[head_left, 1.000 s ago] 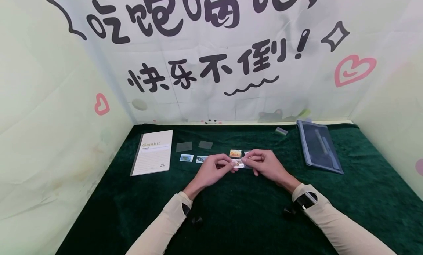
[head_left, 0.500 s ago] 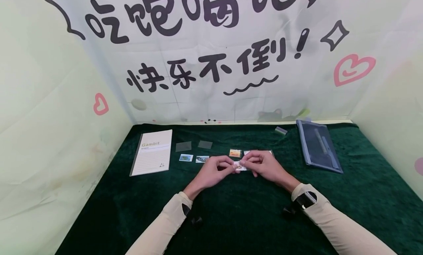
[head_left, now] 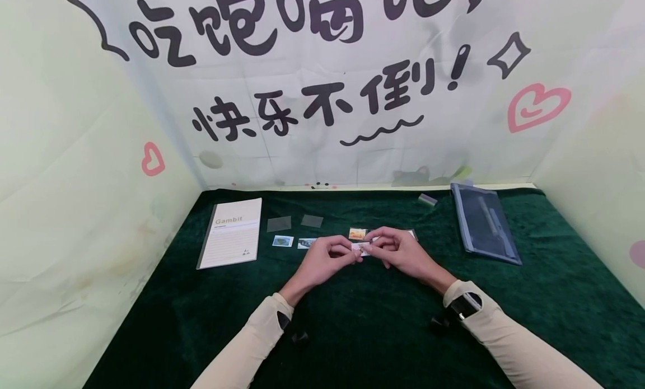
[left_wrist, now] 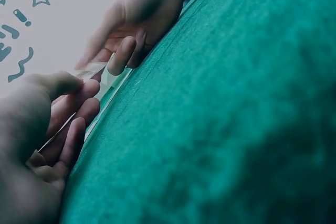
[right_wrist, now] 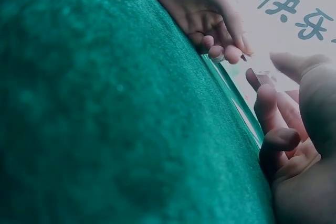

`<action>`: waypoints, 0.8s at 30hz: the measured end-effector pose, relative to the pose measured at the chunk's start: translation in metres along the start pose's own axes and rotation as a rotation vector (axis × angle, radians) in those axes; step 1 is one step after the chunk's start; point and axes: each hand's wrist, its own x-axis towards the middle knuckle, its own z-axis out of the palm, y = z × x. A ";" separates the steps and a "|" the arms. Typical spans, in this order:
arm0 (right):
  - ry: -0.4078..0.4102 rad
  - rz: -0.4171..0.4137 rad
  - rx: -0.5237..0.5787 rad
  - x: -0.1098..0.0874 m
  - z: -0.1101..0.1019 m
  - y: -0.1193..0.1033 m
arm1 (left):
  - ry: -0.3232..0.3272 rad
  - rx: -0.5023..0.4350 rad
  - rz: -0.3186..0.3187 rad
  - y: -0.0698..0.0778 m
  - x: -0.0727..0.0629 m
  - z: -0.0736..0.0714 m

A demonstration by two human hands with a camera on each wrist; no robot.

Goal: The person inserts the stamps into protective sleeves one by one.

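Near the middle of the table, my left hand [head_left: 322, 261] pinches the left end of a small pale stamp [head_left: 360, 247] between thumb and fingers. The fingers of my right hand [head_left: 407, 256] are curled at its other end. Glossy, see-through film [left_wrist: 93, 71] shows between the hands in the left wrist view; glare blurs where it ends. Just behind lies an orange stamp [head_left: 358, 234]. Left of the hands are a blue-green stamp [head_left: 283, 241] and a bluish stamp [head_left: 304, 243], the latter partly covered by the left hand.
Two clear rectangular sleeves [head_left: 279, 224] lie behind the left stamps. A Gambit notebook [head_left: 230, 233] is at the left, a blue zip pouch [head_left: 485, 224] at the right. A small clear packet [head_left: 428, 200] sits near the back wall. Something flat is mostly hidden behind the right hand.
The stamp and fingertips shift slightly right and then back left. The right hand's fingers change position at the stamp's edge. Everything on the table stays put.
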 end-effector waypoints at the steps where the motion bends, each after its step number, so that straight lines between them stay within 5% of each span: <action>1: 0.004 -0.002 0.003 0.000 0.000 0.000 | 0.005 0.006 -0.002 0.000 0.000 0.000; 8: 0.040 -0.037 -0.032 0.001 0.000 0.003 | 0.047 0.021 -0.002 -0.002 0.002 -0.002; 18: 0.015 -0.060 -0.013 -0.001 -0.001 0.001 | -0.017 0.020 0.003 0.000 0.001 -0.004; 24: 0.018 -0.046 0.004 -0.002 -0.001 0.000 | -0.002 0.025 0.018 -0.001 0.001 -0.003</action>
